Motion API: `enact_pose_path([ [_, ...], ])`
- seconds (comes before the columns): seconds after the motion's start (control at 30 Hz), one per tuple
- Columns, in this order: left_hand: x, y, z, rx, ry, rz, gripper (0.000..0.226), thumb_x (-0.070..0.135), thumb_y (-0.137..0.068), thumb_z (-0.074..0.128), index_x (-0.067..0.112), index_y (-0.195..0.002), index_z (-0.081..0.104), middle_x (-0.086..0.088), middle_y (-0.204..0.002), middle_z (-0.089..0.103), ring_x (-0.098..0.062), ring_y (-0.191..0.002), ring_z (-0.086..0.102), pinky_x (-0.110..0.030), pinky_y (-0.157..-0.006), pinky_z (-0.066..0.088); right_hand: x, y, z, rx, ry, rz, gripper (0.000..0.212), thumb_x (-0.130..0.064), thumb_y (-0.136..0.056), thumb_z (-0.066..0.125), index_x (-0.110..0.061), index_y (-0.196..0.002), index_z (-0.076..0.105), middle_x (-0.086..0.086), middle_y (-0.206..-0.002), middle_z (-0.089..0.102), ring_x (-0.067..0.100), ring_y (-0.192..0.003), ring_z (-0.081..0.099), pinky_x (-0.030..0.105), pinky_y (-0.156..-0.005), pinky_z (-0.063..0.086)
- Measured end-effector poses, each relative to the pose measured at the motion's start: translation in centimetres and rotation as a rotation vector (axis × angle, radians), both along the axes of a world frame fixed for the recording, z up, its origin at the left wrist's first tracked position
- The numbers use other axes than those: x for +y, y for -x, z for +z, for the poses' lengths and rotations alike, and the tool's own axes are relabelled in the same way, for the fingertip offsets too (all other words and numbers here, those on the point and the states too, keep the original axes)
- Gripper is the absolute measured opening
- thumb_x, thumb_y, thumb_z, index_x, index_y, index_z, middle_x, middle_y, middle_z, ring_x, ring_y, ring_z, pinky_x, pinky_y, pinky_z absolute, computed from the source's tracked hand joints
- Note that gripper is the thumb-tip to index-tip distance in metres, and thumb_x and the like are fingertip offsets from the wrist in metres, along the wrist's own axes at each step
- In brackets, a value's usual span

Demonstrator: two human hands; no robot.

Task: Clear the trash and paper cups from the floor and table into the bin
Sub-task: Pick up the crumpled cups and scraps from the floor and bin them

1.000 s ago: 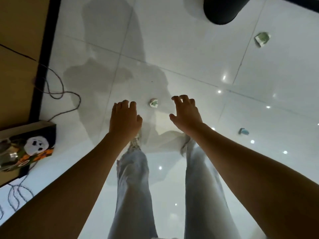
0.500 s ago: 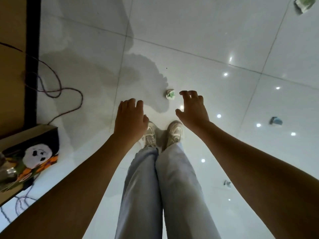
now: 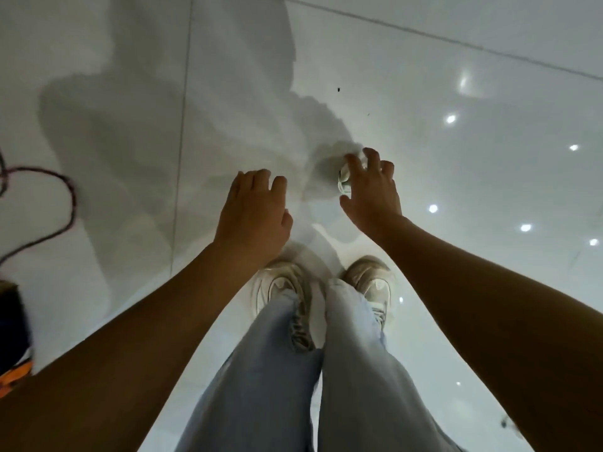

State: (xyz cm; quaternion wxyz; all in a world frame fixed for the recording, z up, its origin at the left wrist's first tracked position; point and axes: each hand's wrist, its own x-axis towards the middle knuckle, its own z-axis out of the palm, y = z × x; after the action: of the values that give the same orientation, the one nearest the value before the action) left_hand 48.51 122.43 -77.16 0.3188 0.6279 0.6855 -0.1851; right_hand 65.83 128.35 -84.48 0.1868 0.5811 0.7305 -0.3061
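Paper wad [image 3: 343,180] sits on the white floor [image 3: 424,76] just above centre frame, mostly hidden under the right hand [image 3: 370,194], whose spread fingers curl over it; a firm grip, I cannot tell. Left hand [image 3: 253,216] hovers beside it, fingers relaxed, holding nothing. Shoes [image 3: 280,288] below; cable [image 3: 62,203] at left edge.

Glossy white floor tiles [image 3: 424,76] with dark grout lines and bright light reflections. Dark cable [image 3: 62,187] looped at left edge. Black-and-orange box [image 3: 14,347] at lower left — partly cut off. Pale sneakers [image 3: 284,288] side by side; light blue jeans [image 3: 277,386] above.
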Motion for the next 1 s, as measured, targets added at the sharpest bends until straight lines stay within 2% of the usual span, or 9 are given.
enact_pose_path([
  [0.13, 0.6, -0.7, -2.5, -0.008, -0.008, -0.037, 0.047, 0.030, -0.095, 0.047, 0.012, -0.138, 0.037, -0.012, -0.144, 0.037, -0.028, -0.135, 0.032, -0.038, -0.118, 0.016, 0.0, -0.1, -2.3, 0.035, -0.038, -0.061, 0.056, -0.005, -0.081, 0.066, -0.014, -0.132, 0.044, 0.011, -0.140, 0.037, 0.034, -0.123, 0.037, 0.042, -0.082, 0.055],
  [0.27, 1.7, -2.1, -2.4, -0.022, -0.011, -0.073, 0.048, 0.030, -0.096, 0.047, 0.013, -0.139, 0.035, -0.012, -0.145, 0.037, -0.028, -0.135, 0.032, -0.037, -0.116, 0.019, -0.1, 0.0, -1.6, 0.106, -0.020, -0.076, 0.049, -0.008, -0.086, 0.063, -0.008, -0.132, 0.047, 0.011, -0.136, 0.043, 0.029, -0.122, 0.040, 0.037, -0.092, 0.050],
  [0.37, 2.6, -3.2, -0.4, -0.035, -0.046, -0.081, 0.049, 0.028, -0.095, 0.051, 0.013, -0.139, 0.035, -0.011, -0.144, 0.039, -0.027, -0.134, 0.034, -0.036, -0.114, 0.024, -0.4, 0.1, 1.1, 0.171, -0.007, -0.132, 0.049, -0.010, -0.086, 0.065, -0.010, -0.133, 0.049, 0.009, -0.137, 0.045, 0.026, -0.122, 0.042, 0.033, -0.097, 0.045],
  [0.53, 3.1, -4.5, 6.5, -0.079, -0.066, -0.142, 0.055, 0.019, -0.089, 0.060, 0.013, -0.138, 0.036, -0.012, -0.139, 0.043, -0.027, -0.128, 0.040, -0.032, -0.106, 0.036, -1.1, 0.3, 10.0, 0.289, 0.038, -0.255, 0.068, -0.013, -0.084, 0.070, -0.013, -0.142, 0.036, 0.007, -0.139, 0.046, 0.024, -0.126, 0.043, 0.032, -0.103, 0.041],
  [0.7, 3.1, -5.7, 15.9, -0.128, -0.096, -0.233, 0.065, 0.016, -0.086, 0.066, 0.012, -0.142, 0.033, -0.011, -0.137, 0.046, -0.025, -0.125, 0.045, -0.030, -0.101, 0.042, -1.1, -0.2, 21.4, 0.403, 0.116, -0.369, 0.076, -0.009, -0.083, 0.069, -0.009, -0.147, 0.027, 0.008, -0.136, 0.050, 0.024, -0.125, 0.045, 0.030, -0.101, 0.042],
  [0.87, 3.6, -6.7, 24.5, -0.259, -0.179, -0.252, 0.047, 0.003, -0.083, 0.063, 0.004, -0.127, 0.049, -0.011, -0.115, 0.059, -0.024, -0.105, 0.055, -0.032, -0.084, 0.052, -0.4, -0.5, 31.5, 0.447, 0.181, -0.419, 0.086, 0.007, -0.075, 0.062, -0.007, -0.148, 0.020, 0.014, -0.128, 0.053, 0.027, -0.122, 0.048, 0.034, -0.097, 0.045],
  [1.0, 3.7, -6.7, 29.6, -0.318, -0.218, -0.268, 0.042, 0.005, -0.084, 0.062, 0.004, -0.125, 0.052, -0.010, -0.111, 0.060, -0.024, -0.104, 0.056, -0.031, -0.078, 0.053, -0.2, -1.1, 37.0, 0.472, 0.207, -0.451, 0.090, 0.007, -0.071, 0.064, -0.008, -0.148, 0.020, 0.014, -0.125, 0.054, 0.026, -0.117, 0.052, 0.030, -0.090, 0.046],
])
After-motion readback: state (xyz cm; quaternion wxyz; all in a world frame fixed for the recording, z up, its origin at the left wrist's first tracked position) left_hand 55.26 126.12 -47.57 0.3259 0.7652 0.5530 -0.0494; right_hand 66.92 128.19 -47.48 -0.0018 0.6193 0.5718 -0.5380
